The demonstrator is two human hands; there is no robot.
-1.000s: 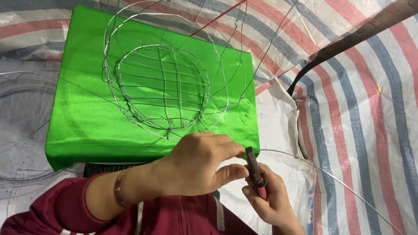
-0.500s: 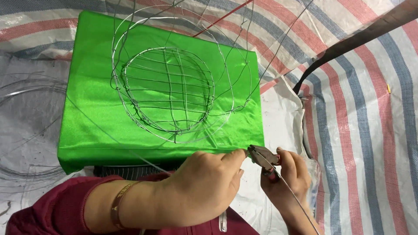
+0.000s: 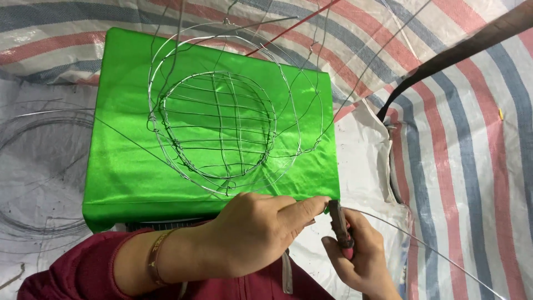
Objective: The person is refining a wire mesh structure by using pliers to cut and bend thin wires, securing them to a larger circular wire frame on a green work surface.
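Observation:
A wire basket frame of thin grey wire lies on a box covered in shiny green cloth. My left hand is at the box's near edge, its fingers pinched on a thin wire next to the tool's tip. My right hand grips a pair of pliers with red handles, jaws pointing up toward the left fingertips. A long loose wire trails from the pliers to the lower right.
A striped red, blue and white tarp covers the ground. A coil of wire lies at the left on white sheeting. A dark strap crosses the upper right. A white bag sits beside the box.
My hands have shifted slightly right along the box's near edge. The pliers have turned from pointing left to pointing up, and the left fingers now stretch out to the tool's tip.

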